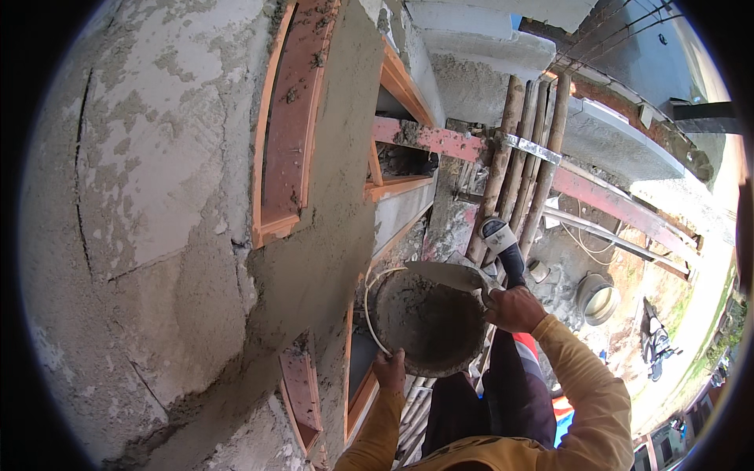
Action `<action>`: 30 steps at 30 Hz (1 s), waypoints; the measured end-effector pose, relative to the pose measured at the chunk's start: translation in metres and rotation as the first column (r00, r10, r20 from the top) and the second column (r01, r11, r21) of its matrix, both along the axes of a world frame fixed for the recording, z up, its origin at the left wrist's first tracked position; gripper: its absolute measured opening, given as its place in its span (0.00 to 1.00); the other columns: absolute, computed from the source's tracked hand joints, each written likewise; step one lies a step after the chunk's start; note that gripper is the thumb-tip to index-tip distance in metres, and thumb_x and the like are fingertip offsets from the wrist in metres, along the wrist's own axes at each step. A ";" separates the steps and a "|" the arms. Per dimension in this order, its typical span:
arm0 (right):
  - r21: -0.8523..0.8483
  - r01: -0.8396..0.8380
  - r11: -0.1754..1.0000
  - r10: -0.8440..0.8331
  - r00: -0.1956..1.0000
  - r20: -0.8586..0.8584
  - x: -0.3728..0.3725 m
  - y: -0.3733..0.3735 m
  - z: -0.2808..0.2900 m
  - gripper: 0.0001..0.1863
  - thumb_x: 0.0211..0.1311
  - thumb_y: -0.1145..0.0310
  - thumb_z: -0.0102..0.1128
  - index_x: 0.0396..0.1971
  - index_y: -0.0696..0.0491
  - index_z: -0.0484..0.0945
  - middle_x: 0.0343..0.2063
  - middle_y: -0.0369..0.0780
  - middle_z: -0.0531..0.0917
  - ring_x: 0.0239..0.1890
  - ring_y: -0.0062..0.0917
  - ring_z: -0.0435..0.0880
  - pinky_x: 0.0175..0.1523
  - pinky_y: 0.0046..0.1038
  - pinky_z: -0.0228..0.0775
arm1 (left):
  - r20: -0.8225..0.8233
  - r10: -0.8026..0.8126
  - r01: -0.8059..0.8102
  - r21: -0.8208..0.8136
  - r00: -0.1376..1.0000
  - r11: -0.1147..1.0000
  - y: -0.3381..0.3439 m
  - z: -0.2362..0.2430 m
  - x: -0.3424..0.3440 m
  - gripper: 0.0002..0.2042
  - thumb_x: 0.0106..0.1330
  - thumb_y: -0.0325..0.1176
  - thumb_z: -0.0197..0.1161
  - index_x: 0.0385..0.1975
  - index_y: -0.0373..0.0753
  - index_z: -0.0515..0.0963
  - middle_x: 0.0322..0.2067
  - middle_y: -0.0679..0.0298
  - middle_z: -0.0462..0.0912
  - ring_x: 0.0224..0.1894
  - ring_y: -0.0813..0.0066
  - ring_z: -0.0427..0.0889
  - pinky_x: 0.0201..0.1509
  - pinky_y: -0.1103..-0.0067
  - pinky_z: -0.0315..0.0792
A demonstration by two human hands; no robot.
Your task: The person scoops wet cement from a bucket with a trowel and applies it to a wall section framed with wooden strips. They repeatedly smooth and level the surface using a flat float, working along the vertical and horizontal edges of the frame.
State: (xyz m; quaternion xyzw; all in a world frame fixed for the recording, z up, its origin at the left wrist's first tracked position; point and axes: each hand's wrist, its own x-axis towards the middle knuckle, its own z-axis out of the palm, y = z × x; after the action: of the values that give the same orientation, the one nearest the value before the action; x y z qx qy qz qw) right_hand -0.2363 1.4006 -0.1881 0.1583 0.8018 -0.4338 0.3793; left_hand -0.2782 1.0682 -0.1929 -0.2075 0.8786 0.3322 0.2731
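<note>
A dark round bucket [430, 369] with grey mortar [432, 318] inside is in front of my legs. My left hand [390, 369] is closed on its near left rim, where the pale handle [369, 306] ends. Over the bucket's far right edge, my right hand [516, 309] grips a trowel [444, 275]. The trowel's pointed blade extends left across the far part of the opening. Whether the blade touches the mortar, I cannot tell.
A plastered wall [157, 196] rises at left, with a wet grey band [314, 267] beside orange frames [275, 228]. My sandalled foot [499, 235] rests on wooden poles [542, 157] crossed by a pink beam [440, 140]. Lower down at right stands another bucket [585, 294].
</note>
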 end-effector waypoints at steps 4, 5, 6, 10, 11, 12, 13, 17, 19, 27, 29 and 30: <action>0.196 -0.074 0.978 0.044 0.987 0.151 0.026 -0.013 -0.029 0.14 0.54 0.62 0.48 0.34 0.55 0.76 0.30 0.48 0.82 0.35 0.42 0.82 0.41 0.38 0.74 | -0.087 -0.128 0.136 0.093 0.988 0.986 0.055 0.025 -0.012 0.12 0.54 0.32 0.61 0.34 0.29 0.73 0.31 0.57 0.80 0.34 0.70 0.78 0.38 0.74 0.71; 0.245 -0.040 0.969 -0.002 0.985 0.170 0.024 -0.026 -0.045 0.14 0.54 0.63 0.46 0.34 0.56 0.76 0.31 0.48 0.82 0.35 0.42 0.82 0.41 0.38 0.74 | -0.140 -0.193 0.208 0.104 0.971 0.973 0.062 0.026 -0.014 0.12 0.54 0.32 0.61 0.33 0.29 0.73 0.30 0.56 0.80 0.33 0.70 0.78 0.37 0.74 0.71; 0.229 -0.051 0.972 0.022 0.992 0.127 0.023 -0.048 -0.064 0.14 0.55 0.63 0.45 0.33 0.56 0.77 0.31 0.47 0.82 0.35 0.42 0.82 0.42 0.39 0.74 | -0.121 -0.221 0.232 0.087 0.968 0.969 0.065 0.029 -0.013 0.12 0.55 0.32 0.61 0.32 0.29 0.72 0.28 0.56 0.79 0.32 0.69 0.78 0.36 0.74 0.71; 0.139 -0.072 0.988 0.066 0.997 0.051 0.028 -0.070 -0.100 0.16 0.55 0.59 0.50 0.31 0.58 0.76 0.30 0.48 0.82 0.33 0.38 0.83 0.39 0.36 0.75 | -0.142 -0.305 0.304 -0.025 0.942 0.952 0.085 0.047 -0.032 0.13 0.56 0.34 0.60 0.28 0.29 0.69 0.22 0.53 0.77 0.25 0.68 0.77 0.30 0.72 0.69; 0.056 -0.110 0.992 0.110 0.994 0.007 0.033 -0.051 -0.087 0.17 0.54 0.58 0.52 0.30 0.58 0.76 0.29 0.48 0.82 0.32 0.36 0.83 0.36 0.34 0.76 | -0.123 -0.248 0.248 -0.016 0.961 0.969 0.076 0.047 -0.036 0.13 0.56 0.35 0.60 0.27 0.29 0.69 0.22 0.53 0.77 0.25 0.67 0.77 0.29 0.72 0.69; -0.234 0.070 0.970 -0.020 0.978 0.209 0.017 -0.024 -0.041 0.18 0.51 0.57 0.57 0.30 0.59 0.75 0.25 0.47 0.81 0.27 0.32 0.83 0.31 0.31 0.76 | -0.118 -0.191 0.193 0.003 0.974 0.981 0.067 0.044 -0.040 0.14 0.56 0.36 0.61 0.26 0.29 0.69 0.22 0.54 0.77 0.24 0.65 0.76 0.29 0.72 0.69; -0.353 0.131 0.926 -0.103 0.990 0.098 0.036 -0.008 -0.040 0.17 0.51 0.58 0.57 0.30 0.59 0.75 0.22 0.45 0.79 0.20 0.30 0.80 0.27 0.31 0.74 | -0.092 -0.160 0.162 0.023 0.983 0.986 0.068 0.050 -0.037 0.14 0.56 0.36 0.61 0.26 0.29 0.69 0.22 0.54 0.77 0.23 0.65 0.75 0.30 0.72 0.69; -0.403 0.226 0.887 -0.146 0.965 0.219 0.028 0.020 -0.007 0.14 0.50 0.62 0.60 0.27 0.59 0.74 0.17 0.39 0.75 0.18 0.23 0.75 0.24 0.26 0.70 | -0.207 -0.106 0.129 0.097 0.972 0.987 0.074 0.041 -0.050 0.14 0.55 0.35 0.62 0.26 0.29 0.70 0.22 0.57 0.76 0.24 0.69 0.74 0.31 0.73 0.69; -0.334 0.204 0.920 -0.194 0.979 0.064 0.019 0.009 -0.023 0.14 0.50 0.63 0.61 0.26 0.59 0.74 0.16 0.36 0.73 0.19 0.21 0.74 0.23 0.26 0.68 | -0.203 -0.065 0.094 0.140 0.977 0.986 0.072 0.035 -0.052 0.13 0.55 0.34 0.62 0.26 0.29 0.71 0.23 0.58 0.76 0.26 0.73 0.73 0.31 0.74 0.69; -0.690 0.638 0.343 -0.714 0.654 0.250 -0.012 -0.002 0.021 0.14 0.52 0.62 0.54 0.31 0.57 0.73 0.20 0.34 0.72 0.20 0.18 0.71 0.24 0.20 0.65 | -0.196 0.004 0.017 0.106 0.981 0.994 0.032 0.023 -0.032 0.10 0.53 0.31 0.62 0.25 0.29 0.72 0.24 0.62 0.77 0.27 0.78 0.71 0.32 0.76 0.69; -0.698 0.706 0.120 -0.871 0.412 0.267 -0.015 0.009 0.025 0.15 0.52 0.61 0.51 0.34 0.58 0.73 0.20 0.34 0.72 0.19 0.19 0.71 0.24 0.19 0.64 | -0.158 0.064 -0.037 0.167 0.985 0.985 0.024 0.028 -0.025 0.10 0.53 0.31 0.62 0.26 0.29 0.73 0.25 0.62 0.77 0.27 0.78 0.71 0.32 0.76 0.69; -0.658 0.748 0.080 -0.935 0.285 0.210 -0.019 0.018 0.028 0.18 0.53 0.60 0.50 0.37 0.59 0.72 0.19 0.34 0.71 0.18 0.20 0.70 0.24 0.19 0.63 | -0.138 0.095 -0.067 0.197 0.986 0.978 0.019 0.031 -0.021 0.10 0.53 0.31 0.62 0.26 0.30 0.73 0.25 0.62 0.77 0.28 0.78 0.72 0.32 0.76 0.69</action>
State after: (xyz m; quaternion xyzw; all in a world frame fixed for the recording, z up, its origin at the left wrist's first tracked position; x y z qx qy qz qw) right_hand -0.2552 1.4187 -0.1599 0.3914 0.3874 -0.8341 -0.0316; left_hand -0.2991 1.0871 -0.1621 -0.1910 0.8511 0.4403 0.2127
